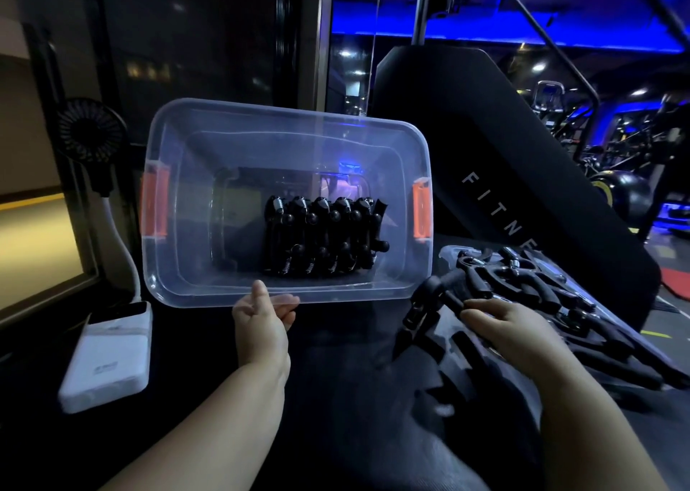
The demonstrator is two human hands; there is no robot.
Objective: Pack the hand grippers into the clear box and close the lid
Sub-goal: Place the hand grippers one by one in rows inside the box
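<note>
Two bare hands work over a dark padded surface. The left hand (pixel 261 326) pinches the near rim of the clear box (pixel 283 117), thumb over the edge and fingers curled beneath, and the box is tipped so that its open top faces the camera. Orange latches (pixel 155 206) sit at both short ends. A tight row of packed hand grippers (pixel 321 236), black with metal springs, lies against the bottom of the box, toward its right half. To the right of the box, the loose hand grippers (pixel 522 285) lie heaped on the clear lid (pixel 450 253), which rests flat on the surface. The right hand (pixel 511 330) reaches into this heap, its fingertips touching the black handle of one gripper (pixel 437 296); I cannot tell whether the fingers close round it. A white power bank (pixel 108 360) lies at the left, and behind it stands a small black fan (pixel 91 132)
</note>
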